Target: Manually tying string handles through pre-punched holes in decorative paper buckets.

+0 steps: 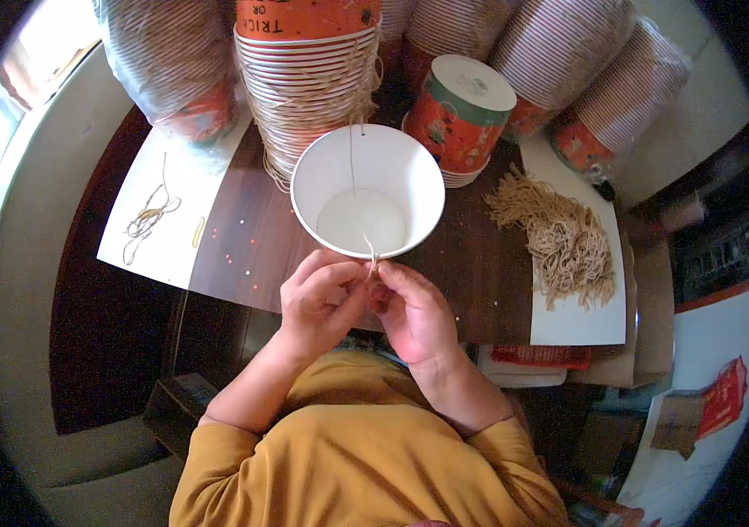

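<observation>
A white-lined paper bucket (416, 180) sits on the dark table right in front of me, its mouth facing up and toward me. At its near rim a short end of cream string (371, 247) sticks up over the edge. My left hand (322, 294) pinches the string just outside that rim, fingertips together. Pressed close beside it, my right hand (417, 309) pinches the same string with thumb and finger. The fingertips partly hide the string there. A thin strand hangs inside the bucket below a small hole in the far rim.
Behind the bucket stands a tall nested stack of orange buckets (309, 83) with strings draped over it. An upturned orange-and-green bucket (460, 119) is beside it. Wrapped stacks line the back. A string bundle (568, 237) lies right, loose string (148, 220) left, on white sheets.
</observation>
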Demonstrator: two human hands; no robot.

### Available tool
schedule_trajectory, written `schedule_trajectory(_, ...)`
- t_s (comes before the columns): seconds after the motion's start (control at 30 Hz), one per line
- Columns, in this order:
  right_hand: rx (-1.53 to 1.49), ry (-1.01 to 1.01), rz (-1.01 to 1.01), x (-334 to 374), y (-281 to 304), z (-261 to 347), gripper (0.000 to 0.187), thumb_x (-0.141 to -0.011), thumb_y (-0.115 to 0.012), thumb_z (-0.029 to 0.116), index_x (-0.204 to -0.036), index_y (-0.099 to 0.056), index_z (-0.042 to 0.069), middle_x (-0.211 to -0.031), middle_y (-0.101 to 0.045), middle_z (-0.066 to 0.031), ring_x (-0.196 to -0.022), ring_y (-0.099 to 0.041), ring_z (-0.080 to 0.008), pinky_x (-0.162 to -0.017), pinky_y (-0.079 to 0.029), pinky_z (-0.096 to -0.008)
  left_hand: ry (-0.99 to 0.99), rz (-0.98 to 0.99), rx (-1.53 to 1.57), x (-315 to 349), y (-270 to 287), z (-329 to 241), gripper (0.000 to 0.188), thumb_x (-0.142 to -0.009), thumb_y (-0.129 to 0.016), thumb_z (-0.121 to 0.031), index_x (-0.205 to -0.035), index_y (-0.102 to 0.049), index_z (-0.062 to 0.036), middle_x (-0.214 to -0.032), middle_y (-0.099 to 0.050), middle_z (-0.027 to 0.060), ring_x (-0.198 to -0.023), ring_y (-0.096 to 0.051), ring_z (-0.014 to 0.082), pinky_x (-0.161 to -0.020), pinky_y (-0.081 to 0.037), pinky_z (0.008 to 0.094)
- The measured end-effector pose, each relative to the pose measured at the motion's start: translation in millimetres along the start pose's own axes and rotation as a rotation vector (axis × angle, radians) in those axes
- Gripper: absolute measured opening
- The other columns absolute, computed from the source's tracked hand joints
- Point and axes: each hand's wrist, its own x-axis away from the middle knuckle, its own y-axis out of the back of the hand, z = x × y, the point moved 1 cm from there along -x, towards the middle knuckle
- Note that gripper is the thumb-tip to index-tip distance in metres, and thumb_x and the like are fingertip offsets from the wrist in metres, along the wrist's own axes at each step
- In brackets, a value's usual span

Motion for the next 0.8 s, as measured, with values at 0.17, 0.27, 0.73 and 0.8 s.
schedule_trajectory(0.17, -0.001, 0.008, -0.016, -0.5, 4.1, -3.0, 0.019, -0.093, -0.056, 0.018, -0.1, -0.066, 0.005, -0.09, -0.066, -0.0017, -0.077, -0.056, -0.0098, -0.07, -0.042, -0.0241, -0.179, -0.045, -0.115, 1.1, -2.7, 3.2, 0.023, -0.07, -0.07, 0.006, -0.09, -0.064, -0.0023, -0.085, -0.064, 0.0105, -0.068, -0.063, 0.0214, -0.057, -0.051, 0.0303)
schedule_trajectory(0.27, 0.112, 0.044, -0.013, 1.1, 8.9, -5.3, 0.02, -0.092, -0.057, 0.018, -0.102, -0.066, 0.004, -0.09, -0.066, -0.0021, -0.077, -0.057, -0.0096, -0.07, -0.043, -0.0237, -0.287, -0.072, -0.197, 2.8, -4.5, 4.3, 0.026, -0.068, -0.07, 0.006, -0.092, -0.064, -0.002, -0.085, -0.064, 0.0094, -0.067, -0.062, 0.0223, -0.059, -0.051, 0.0315)
schedule_trajectory(0.73, -0.063, -0.115, 0.067, -5.2, 19.3, -1.6, 0.017, -0.089, -0.06, 0.021, -0.094, -0.068, 0.007, -0.092, -0.067, -0.0006, -0.081, -0.058, -0.0114, -0.075, -0.043, -0.0263, -0.019, 0.013, -0.036, -4.1, 7.4, -1.3, 0.013, -0.071, -0.069, 0.004, -0.08, -0.061, -0.0002, -0.079, -0.065, 0.0119, -0.069, -0.064, 0.0219, -0.061, -0.051, 0.0293)
schedule_trajectory(0.8, 0.018, -0.096, 0.061, -3.4, 16.1, 1.3, 0.017, -0.09, -0.059, 0.021, -0.095, -0.067, 0.008, -0.092, -0.066, -0.0006, -0.081, -0.058, -0.0115, -0.075, -0.043, -0.0263, 0.049, 0.034, 0.057, -3.5, 10.1, 1.4, 0.007, -0.076, -0.065, 0.005, -0.079, -0.06, 0.001, -0.078, -0.064, 0.0085, -0.066, -0.062, 0.0162, -0.06, -0.05, 0.026)
